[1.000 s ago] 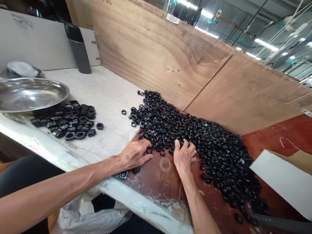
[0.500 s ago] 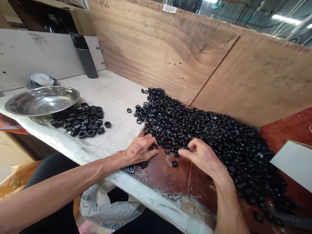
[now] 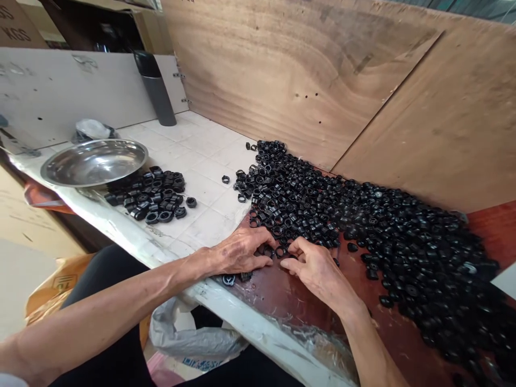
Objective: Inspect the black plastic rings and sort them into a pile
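My left hand (image 3: 244,251) rests at the near edge of a heap of small black plastic rings and caps (image 3: 298,199). Its thumb and fingers are curled round a black plastic ring (image 3: 266,250), which they partly hide. Close on the right, my right hand (image 3: 318,269) has thumb and forefinger bent together over a small dark part, mostly covered by the fingers. A loose black ring (image 3: 281,251) lies between the two hands. Beneath my left wrist are a round black part with a light, spoked face (image 3: 228,280) and another dark piece (image 3: 245,276).
On the left, a steel bowl (image 3: 94,164) stands beside a smaller pile of black parts (image 3: 155,196). A dark grey bottle (image 3: 157,91) stands behind, against a white board (image 3: 116,80). A plywood panel (image 3: 290,70) closes the back. A white sack (image 3: 193,336) hangs below the table edge.
My right hand has moved left, close to my left hand, and a strip of red tabletop now shows within the heap. The left hand keeps its curled pose. The camera has turned slightly.
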The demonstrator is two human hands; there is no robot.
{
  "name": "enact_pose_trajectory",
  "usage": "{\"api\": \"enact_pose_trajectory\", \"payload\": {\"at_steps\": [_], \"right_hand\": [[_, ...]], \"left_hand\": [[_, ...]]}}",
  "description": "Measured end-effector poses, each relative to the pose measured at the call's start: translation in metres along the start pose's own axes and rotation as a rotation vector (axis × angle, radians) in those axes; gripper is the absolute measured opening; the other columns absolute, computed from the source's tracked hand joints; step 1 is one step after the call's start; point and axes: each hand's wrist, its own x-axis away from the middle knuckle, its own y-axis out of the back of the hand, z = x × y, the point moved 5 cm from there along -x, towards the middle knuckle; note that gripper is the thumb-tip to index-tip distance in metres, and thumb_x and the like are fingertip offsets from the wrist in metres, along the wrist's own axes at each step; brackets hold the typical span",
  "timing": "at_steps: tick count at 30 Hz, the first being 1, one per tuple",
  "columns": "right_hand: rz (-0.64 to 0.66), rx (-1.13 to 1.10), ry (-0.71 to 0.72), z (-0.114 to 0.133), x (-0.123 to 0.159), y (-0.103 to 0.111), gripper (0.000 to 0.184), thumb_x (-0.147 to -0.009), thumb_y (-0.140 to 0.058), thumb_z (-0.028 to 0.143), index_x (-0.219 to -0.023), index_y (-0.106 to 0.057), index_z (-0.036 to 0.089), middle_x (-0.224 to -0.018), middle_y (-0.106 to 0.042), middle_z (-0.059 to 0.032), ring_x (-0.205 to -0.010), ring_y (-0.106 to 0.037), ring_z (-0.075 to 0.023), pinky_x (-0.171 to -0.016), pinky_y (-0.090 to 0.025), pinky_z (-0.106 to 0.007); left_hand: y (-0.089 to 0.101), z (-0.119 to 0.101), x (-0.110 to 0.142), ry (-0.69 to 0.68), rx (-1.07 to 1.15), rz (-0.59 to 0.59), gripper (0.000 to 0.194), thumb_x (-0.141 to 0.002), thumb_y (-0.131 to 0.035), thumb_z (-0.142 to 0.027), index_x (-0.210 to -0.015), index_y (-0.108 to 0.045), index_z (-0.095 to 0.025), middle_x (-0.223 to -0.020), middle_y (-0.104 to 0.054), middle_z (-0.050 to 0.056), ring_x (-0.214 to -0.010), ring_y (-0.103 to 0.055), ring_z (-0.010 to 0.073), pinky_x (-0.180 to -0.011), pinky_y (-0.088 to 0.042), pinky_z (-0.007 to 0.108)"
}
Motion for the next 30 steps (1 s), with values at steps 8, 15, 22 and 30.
{"api": "enact_pose_trajectory", "payload": {"at_steps": [8,15,22,30], "right_hand": [[-0.022,-0.408,-0.078,0.005,-0.005,-0.003,0.03,-0.084,-0.07,0.036,-0.11,-0.07,0.021,-0.084,-0.075,-0.001,-0.085,-0.072,-0.02,-0.076,-0.052,-0.028],[-0.175,-0.464,-0.049,0.01,-0.002,0.006,0.022,-0.079,-0.075,0.038,-0.09,-0.071,0.018,-0.094,-0.074,-0.0051,-0.081,-0.068,-0.0189,-0.074,-0.052,-0.029],[-0.146,-0.489,0.038,0.018,-0.001,-0.002,0.021,-0.083,-0.074,0.034,-0.098,-0.067,0.021,-0.09,-0.07,-0.0026,-0.081,-0.067,-0.0173,-0.077,-0.055,-0.028],[-0.171,-0.461,0.165,0.021,0.0,-0.001,0.017,-0.086,-0.07,0.029,-0.1,-0.072,0.02,-0.109,-0.069,-0.0056,-0.086,-0.065,-0.0165,-0.078,-0.056,-0.026]], "left_hand": [[0.004,0.002,-0.004,-0.022,0.258,-0.061,0.026,-0.085,-0.073,-0.021,-0.11,-0.068,-0.017,-0.107,-0.064,0.008,-0.088,-0.063,0.016,-0.075,-0.055,0.028],[0.002,0.004,-0.004,0.191,0.572,-0.13,0.037,-0.079,-0.077,-0.021,-0.114,-0.063,-0.017,-0.098,-0.067,0.004,-0.082,-0.064,0.0139,-0.076,-0.056,0.029],[0.0,0.003,-0.003,0.28,0.822,-0.153,0.037,-0.076,-0.077,-0.017,-0.106,-0.056,-0.018,-0.099,-0.068,0.003,-0.088,-0.068,0.0152,-0.083,-0.056,0.032],[0.001,0.005,-0.002,0.267,0.784,-0.194,0.029,-0.077,-0.079,-0.02,-0.102,-0.064,-0.017,-0.094,-0.066,0.002,-0.076,-0.064,0.0117,-0.072,-0.053,0.026]]}}
